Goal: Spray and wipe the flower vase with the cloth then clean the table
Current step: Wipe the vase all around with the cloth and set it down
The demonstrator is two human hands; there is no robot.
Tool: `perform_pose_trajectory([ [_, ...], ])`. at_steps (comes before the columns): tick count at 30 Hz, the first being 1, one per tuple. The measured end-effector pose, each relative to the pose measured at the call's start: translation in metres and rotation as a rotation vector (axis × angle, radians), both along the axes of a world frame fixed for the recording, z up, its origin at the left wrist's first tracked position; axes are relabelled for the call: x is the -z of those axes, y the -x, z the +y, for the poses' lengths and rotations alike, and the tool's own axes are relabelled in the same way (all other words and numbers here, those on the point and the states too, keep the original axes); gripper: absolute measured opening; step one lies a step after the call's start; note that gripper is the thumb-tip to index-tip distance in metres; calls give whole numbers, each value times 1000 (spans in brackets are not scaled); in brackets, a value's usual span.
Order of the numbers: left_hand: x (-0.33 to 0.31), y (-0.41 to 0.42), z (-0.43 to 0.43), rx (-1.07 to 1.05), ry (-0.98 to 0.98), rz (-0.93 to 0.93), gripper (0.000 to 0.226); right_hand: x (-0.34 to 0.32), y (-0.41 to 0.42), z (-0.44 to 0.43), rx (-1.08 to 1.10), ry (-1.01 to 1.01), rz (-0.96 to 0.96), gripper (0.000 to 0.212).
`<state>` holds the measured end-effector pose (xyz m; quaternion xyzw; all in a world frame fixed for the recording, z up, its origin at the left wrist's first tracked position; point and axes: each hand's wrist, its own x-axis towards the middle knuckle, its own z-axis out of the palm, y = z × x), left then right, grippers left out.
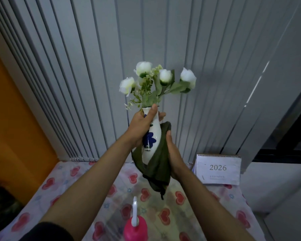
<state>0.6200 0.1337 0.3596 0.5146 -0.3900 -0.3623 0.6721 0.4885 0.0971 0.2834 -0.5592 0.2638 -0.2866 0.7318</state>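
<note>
A white vase [152, 136] with a blue flower painted on it is held up in the air above the table. White flowers [155, 80] with green leaves stick out of its top. My left hand [142, 126] grips the vase around its neck, thumb up by the rim. My right hand [174, 153] presses a dark green cloth [159, 162] against the lower right side and base of the vase; the cloth hangs down below it. A pink spray bottle [135, 226] with a white nozzle stands on the table near me.
The table [76, 188] carries a covering printed with red hearts. A white desk calendar [218, 169] marked 2026 stands at the back right. Grey vertical blinds [111, 49] fill the wall behind, an orange wall [16, 127] is at the left.
</note>
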Motion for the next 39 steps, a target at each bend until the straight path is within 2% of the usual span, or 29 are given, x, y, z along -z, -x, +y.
perform_pose_trajectory([
  [3, -3, -5, -4, -2, 0, 75, 53, 19, 8, 3, -74, -45, -103, 73],
  [5, -2, -6, -6, -11, -12, 124, 47, 21, 11, 5, -75, 12, -146, 65],
  [7, -1, -3, -9, -66, -18, 87, 45, 21, 11, 10, -21, 75, -162, 62],
  [10, 1, 3, -10, -288, -83, -72, 51, 23, 8, 21, 168, 265, -54, 61],
  [12, 5, 7, -11, -393, -61, -73, 46, 25, 7, 29, 310, 490, 93, 69],
  [15, 5, 7, -11, -351, 6, 23, 35, 24, 2, 36, 394, 649, 198, 66],
  [18, 10, 4, -8, -215, -30, -40, 49, 6, -3, 27, 398, 736, 199, 56],
  [20, 16, 5, -6, -139, -65, -75, 53, -11, -9, 17, 395, 698, 153, 59],
  [23, 21, 3, -4, -107, -50, -89, 39, -22, -15, 1, 342, 573, 156, 59],
  [27, 40, 3, -4, -8, -61, -83, 31, -7, -11, -16, 242, 217, 77, 45],
  [29, 54, 4, -5, -35, -70, -57, 42, 8, -12, -15, 218, 109, 71, 55],
  [32, 69, 0, -7, -114, -67, 22, 58, 43, -13, 2, 200, 1, 198, 73],
  [34, 74, -4, -8, -137, -65, 39, 66, 65, -10, 21, 231, 47, 257, 71],
  [39, 89, 1, -1, -110, -116, -18, 73, 73, -13, 42, 345, 477, 222, 52],
])
